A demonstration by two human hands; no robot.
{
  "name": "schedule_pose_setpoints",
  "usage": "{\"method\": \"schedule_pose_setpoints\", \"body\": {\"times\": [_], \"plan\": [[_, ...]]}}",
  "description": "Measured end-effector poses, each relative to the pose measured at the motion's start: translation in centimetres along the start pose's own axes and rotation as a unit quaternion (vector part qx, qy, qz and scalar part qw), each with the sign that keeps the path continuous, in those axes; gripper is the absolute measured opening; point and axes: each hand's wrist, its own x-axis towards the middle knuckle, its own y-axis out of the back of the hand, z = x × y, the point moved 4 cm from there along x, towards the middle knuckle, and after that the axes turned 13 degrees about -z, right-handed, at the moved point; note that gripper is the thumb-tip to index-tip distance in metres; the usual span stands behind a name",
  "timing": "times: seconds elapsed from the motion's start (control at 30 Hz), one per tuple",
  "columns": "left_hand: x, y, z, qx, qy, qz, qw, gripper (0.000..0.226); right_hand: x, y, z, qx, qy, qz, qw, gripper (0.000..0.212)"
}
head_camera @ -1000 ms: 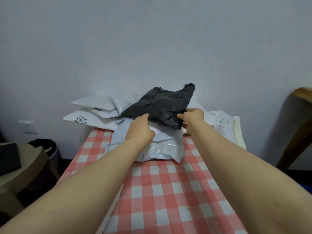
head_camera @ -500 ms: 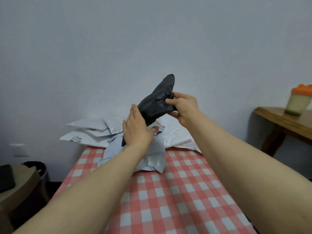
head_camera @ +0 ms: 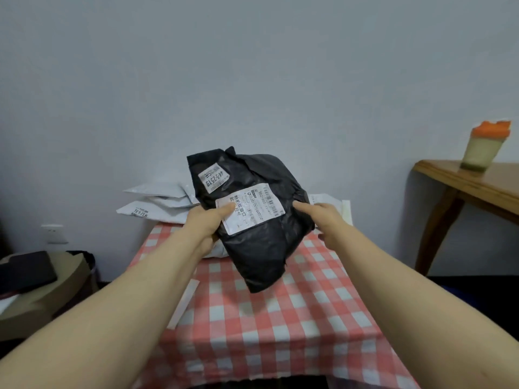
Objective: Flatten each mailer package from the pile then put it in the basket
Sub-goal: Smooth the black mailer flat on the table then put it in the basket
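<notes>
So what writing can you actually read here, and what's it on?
"44-5-2519": small label on the black mailer.
"T2-5 25", rest blurred: white mailer in the pile behind.
Large label on the black mailer: barcode and print too small to read.

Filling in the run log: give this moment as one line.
black mailer held over checked tablecloth, labels up | left hand grips left edge | right hand grips right edge | grey mailers piled behind
</notes>
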Motion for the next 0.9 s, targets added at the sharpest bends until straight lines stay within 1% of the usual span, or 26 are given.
{"method": "schedule_pose_setpoints", "body": {"times": [0.07,0.1,0.17,0.23,0.27,0.3,0.37,0.4,0.47,0.57,0.63,0.7,0.77,0.8,0.83,0.87,0.9], "plan": [[-0.4,1.0,-1.6,-0.016,0.051,-0.025,0.998,0.027,-0.3,-0.1,2.2,0.03,-0.056,-0.022,0.998,0.067],[-0.7,1.4,-2.5,-0.019,0.071,-0.033,0.997,0.028,-0.4,-0.2,3.2,0.061,-0.07,-0.03,0.995,0.063],[-0.9,2.4,-4.0,-0.026,0.097,-0.041,0.994,0.031,-0.5,-0.3,4.7,0.131,-0.072,-0.023,0.989,0.045],[-1.3,3.5,-5.2,-0.021,0.117,-0.037,0.992,0.031,-0.5,0.0,5.8,0.149,-0.073,0.006,0.986,0.031],[-1.4,4.1,-5.8,-0.011,0.125,-0.028,0.992,0.032,-0.6,0.1,6.3,0.138,-0.08,0.011,0.987,0.029],[-1.5,4.6,-6.3,0.002,0.131,-0.017,0.991,0.034,-0.5,0.2,6.8,0.129,-0.088,0.01,0.988,0.03],[-1.7,5.7,-7.1,0.013,0.136,0.005,0.991,0.035,-0.7,0.2,7.7,0.123,-0.106,-0.011,0.987,0.043],[-1.8,6.2,-7.4,0.017,0.137,0.018,0.99,0.035,-0.8,0.1,8.0,0.111,-0.116,-0.029,0.987,0.044],[-1.6,7.2,-8.1,0.029,0.142,0.04,0.989,0.038,-1.2,-0.2,8.5,0.087,-0.137,-0.06,0.985,0.039],[-1.4,7.8,-8.7,0.057,0.158,0.038,0.985,0.043,-1.1,0.5,8.7,0.107,-0.14,-0.07,0.982,0.038],[-1.3,7.6,-8.5,0.088,0.152,0.035,0.984,0.044,-0.9,0.8,9.1,0.024,-0.153,-0.12,0.981,0.037],[-1.0,7.5,-8.1,0.145,0.128,0.039,0.98,0.045,-1.0,1.1,9.5,-0.074,-0.187,-0.163,0.966,0.038],[-0.6,7.2,-7.4,0.264,0.108,0.049,0.957,0.048,-1.1,1.4,9.5,-0.178,-0.223,-0.186,0.94,0.047],[-0.3,7.0,-7.3,0.334,0.101,0.049,0.936,0.05,-1.0,1.5,9.6,-0.248,-0.238,-0.189,0.92,0.057],[-0.1,6.8,-7.2,0.405,0.096,0.05,0.908,0.053,-1.1,1.4,9.3,-0.318,-0.242,-0.177,0.9,0.067],[-0.1,6.4,-7.2,0.477,0.089,0.052,0.873,0.055,-0.9,1.2,9.1,-0.363,-0.226,-0.157,0.89,0.074],[-0.2,5.9,-7.3,0.545,0.068,0.051,0.834,0.056,-0.6,0.7,8.8,-0.379,-0.185,-0.129,0.898,0.076]]}}
